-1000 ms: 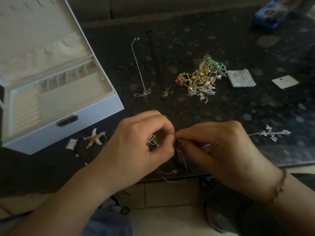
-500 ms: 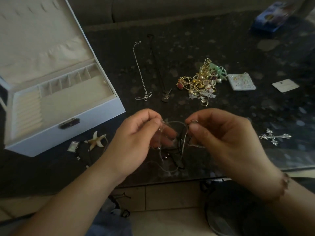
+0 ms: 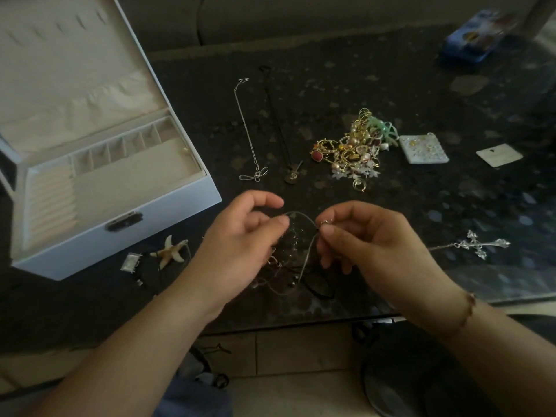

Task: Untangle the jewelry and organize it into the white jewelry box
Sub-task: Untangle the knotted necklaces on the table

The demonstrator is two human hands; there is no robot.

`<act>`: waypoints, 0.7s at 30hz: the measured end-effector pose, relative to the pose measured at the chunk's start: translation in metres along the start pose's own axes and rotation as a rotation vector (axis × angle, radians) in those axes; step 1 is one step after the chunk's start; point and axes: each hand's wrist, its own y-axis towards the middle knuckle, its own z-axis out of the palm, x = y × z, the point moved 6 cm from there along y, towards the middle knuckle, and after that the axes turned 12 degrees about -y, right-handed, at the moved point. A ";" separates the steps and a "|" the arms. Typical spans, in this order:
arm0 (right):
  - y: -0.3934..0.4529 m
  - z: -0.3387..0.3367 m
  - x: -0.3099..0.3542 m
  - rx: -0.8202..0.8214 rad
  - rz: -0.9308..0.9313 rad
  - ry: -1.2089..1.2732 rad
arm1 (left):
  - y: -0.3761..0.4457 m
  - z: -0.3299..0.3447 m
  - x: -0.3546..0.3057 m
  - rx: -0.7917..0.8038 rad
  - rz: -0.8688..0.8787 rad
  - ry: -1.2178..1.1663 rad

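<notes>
Tangled chains (image 3: 296, 260): hanging between both hands just above the near edge of the tabletop, silver strand arching across the gap, black cord looping below.
Left hand (image 3: 243, 248): pinching the strand at thumb and forefinger, other fingers curling loosely.
Right hand (image 3: 367, 239): pinching a small clasp end, fingers curling inward; bracelet circling the wrist.
White jewelry box (image 3: 168, 218): sitting open at left, lid leaning back, compartments showing.
Tabletop (image 3: 421, 70): dark, speckled, carrying a silver necklace (image 3: 248, 130), a black cord pendant (image 3: 282, 136), a gold jewelry heap (image 3: 355, 152), a cross pendant (image 3: 478, 244), a starfish charm (image 3: 170, 251).
Room: dim, pale tiled floor showing beneath the edge.
</notes>
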 end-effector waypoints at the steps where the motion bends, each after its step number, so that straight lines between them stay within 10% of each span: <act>1: 0.000 -0.001 0.000 -0.017 -0.013 -0.010 | -0.001 0.002 -0.004 0.019 0.065 0.072; 9: -0.005 -0.004 0.007 -0.119 -0.206 -0.315 | -0.017 0.011 -0.026 0.034 0.460 0.236; 21: -0.026 0.001 0.031 -0.389 -0.730 -1.060 | -0.021 0.018 -0.023 0.050 0.419 0.260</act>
